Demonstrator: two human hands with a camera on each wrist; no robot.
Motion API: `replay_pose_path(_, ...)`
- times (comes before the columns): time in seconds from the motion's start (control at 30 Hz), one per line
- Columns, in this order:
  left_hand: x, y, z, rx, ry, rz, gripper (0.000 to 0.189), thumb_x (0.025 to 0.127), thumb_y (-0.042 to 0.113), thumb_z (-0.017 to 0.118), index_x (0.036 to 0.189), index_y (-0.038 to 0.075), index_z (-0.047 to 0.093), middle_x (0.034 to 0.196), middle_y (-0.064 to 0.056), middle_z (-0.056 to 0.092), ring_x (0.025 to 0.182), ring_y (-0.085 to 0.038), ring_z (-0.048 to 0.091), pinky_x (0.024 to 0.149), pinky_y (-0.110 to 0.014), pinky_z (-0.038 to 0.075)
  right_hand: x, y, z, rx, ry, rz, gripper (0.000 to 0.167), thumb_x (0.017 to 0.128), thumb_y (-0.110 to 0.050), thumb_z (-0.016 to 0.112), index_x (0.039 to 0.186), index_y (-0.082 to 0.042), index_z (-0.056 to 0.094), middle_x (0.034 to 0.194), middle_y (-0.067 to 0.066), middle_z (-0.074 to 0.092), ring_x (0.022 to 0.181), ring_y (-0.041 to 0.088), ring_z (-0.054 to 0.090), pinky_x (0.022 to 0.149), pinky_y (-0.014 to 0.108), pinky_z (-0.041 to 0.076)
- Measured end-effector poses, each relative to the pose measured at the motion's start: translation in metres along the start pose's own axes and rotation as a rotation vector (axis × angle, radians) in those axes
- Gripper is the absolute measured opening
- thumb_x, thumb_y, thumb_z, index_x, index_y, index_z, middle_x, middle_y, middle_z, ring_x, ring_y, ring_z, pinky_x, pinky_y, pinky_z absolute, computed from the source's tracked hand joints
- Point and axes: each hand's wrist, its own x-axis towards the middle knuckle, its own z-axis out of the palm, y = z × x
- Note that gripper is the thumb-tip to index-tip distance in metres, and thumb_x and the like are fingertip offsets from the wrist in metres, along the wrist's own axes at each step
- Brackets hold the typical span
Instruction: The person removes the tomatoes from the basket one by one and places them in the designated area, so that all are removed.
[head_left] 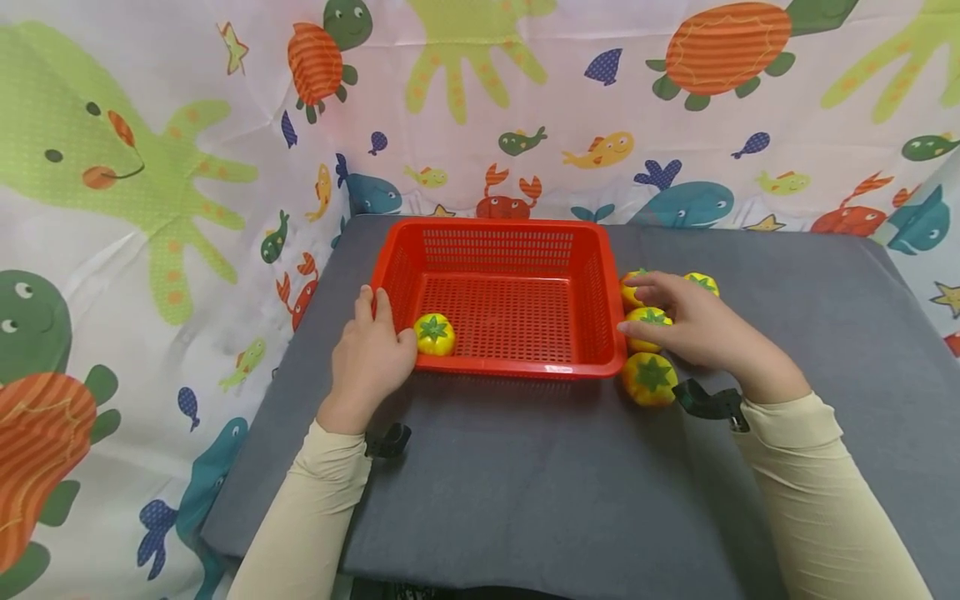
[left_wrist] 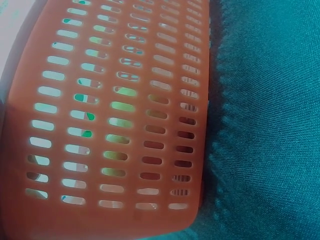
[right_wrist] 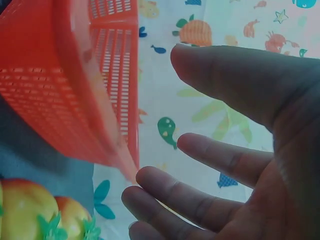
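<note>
A red plastic basket [head_left: 517, 367] with slotted walls stands on the grey cloth. My left hand [head_left: 367, 358] rests on its front left corner, fingers straight along the left rim, thumb over the front edge. In the left wrist view the basket's side wall [left_wrist: 105, 220] shows, without the hand. A yellow, tomato-like toy fruit [head_left: 434, 335] with a green star-shaped top lies inside, at the front left. My right hand [head_left: 693, 321] hovers over several similar fruits [head_left: 649, 380] beside the basket's right wall. The right wrist view shows its fingers [right_wrist: 200, 197] spread, holding nothing.
Grey cloth [head_left: 525, 483] covers the table, its front edge close to the person. A white curtain [head_left: 465, 150] printed with sea animals hangs behind and at the left. One more yellow fruit [head_left: 702, 283] sits beyond the right hand.
</note>
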Motion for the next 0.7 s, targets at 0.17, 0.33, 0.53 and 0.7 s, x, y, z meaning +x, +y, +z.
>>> replay_pose_path(0.17, 0.001, 0.001, 0.000, 0.004, 0.008, 0.004, 0.082, 0.097, 0.033, 0.055, 0.165, 0.000, 0.025, 0.171, -0.023, 0.019, 0.114, -0.044, 0.057, 0.089, -0.062, 0.057, 0.010, -0.010, 0.001, -0.001, -0.019, 0.033, 0.068, 0.094, -0.036, 0.079, 0.151, -0.008, 0.053, 0.140, 0.020, 0.064, 0.128, 0.041, 0.058, 0.097, 0.061, 0.055)
replay_pose_path(0.33, 0.001, 0.000, 0.001, 0.011, 0.011, 0.004, 0.081, 0.097, 0.033, 0.054, 0.165, 0.000, 0.025, 0.171, -0.023, 0.020, 0.112, -0.044, 0.057, 0.089, -0.062, 0.057, 0.022, -0.021, 0.003, -0.003, -0.043, 0.040, 0.066, 0.093, -0.035, 0.079, 0.149, -0.010, 0.053, 0.140, 0.020, 0.062, 0.128, 0.042, 0.058, 0.089, 0.056, 0.061)
replay_pose_path(0.53, 0.002, 0.000, 0.002, 0.021, 0.015, 0.006, 0.081, 0.097, 0.034, 0.054, 0.165, -0.001, 0.026, 0.171, -0.023, 0.020, 0.111, -0.044, 0.058, 0.087, -0.061, 0.057, 0.036, -0.033, 0.010, -0.019, -0.085, 0.041, 0.065, 0.094, -0.038, 0.078, 0.148, -0.014, 0.053, 0.145, 0.018, 0.059, 0.131, 0.040, 0.055, 0.093, 0.055, 0.060)
replay_pose_path(0.7, 0.002, 0.001, 0.002, 0.027, 0.015, 0.008, 0.081, 0.097, 0.034, 0.055, 0.165, 0.000, 0.027, 0.171, -0.023, 0.021, 0.110, -0.044, 0.059, 0.087, -0.061, 0.057, 0.048, -0.040, 0.018, -0.033, -0.098, 0.008, 0.062, 0.093, -0.038, 0.079, 0.146, -0.015, 0.056, 0.140, 0.015, 0.062, 0.130, 0.038, 0.055, 0.095, 0.057, 0.058)
